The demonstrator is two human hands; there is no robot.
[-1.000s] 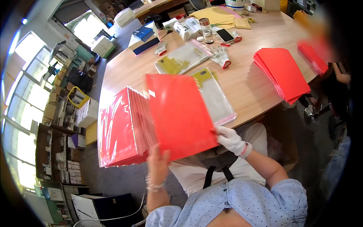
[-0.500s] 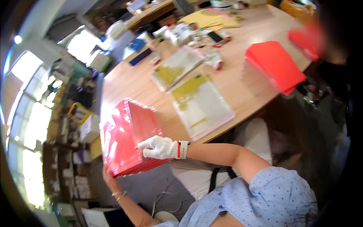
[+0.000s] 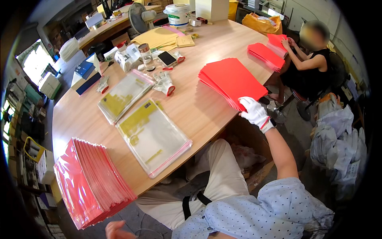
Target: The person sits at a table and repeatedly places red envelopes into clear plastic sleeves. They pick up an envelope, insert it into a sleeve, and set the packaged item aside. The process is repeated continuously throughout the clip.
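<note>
The gloved right hand (image 3: 254,112) pinches the red sheets (image 3: 230,79) at the worktop (image 3: 203,107) near edge to lift one; the bare left hand (image 3: 115,230) supports the bagged red pack (image 3: 89,185), grip unclear.

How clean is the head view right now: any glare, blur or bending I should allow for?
Head view: sharp at the centre, the gloved right hand on the red sheet stack reads clearly; fisheye bends the round table edge and leaves a black rim at the corners; glare on the clear bags and the bagged red stack; the window at far left is overexposed; the bare left hand is cropped at the bottom edge.
</note>
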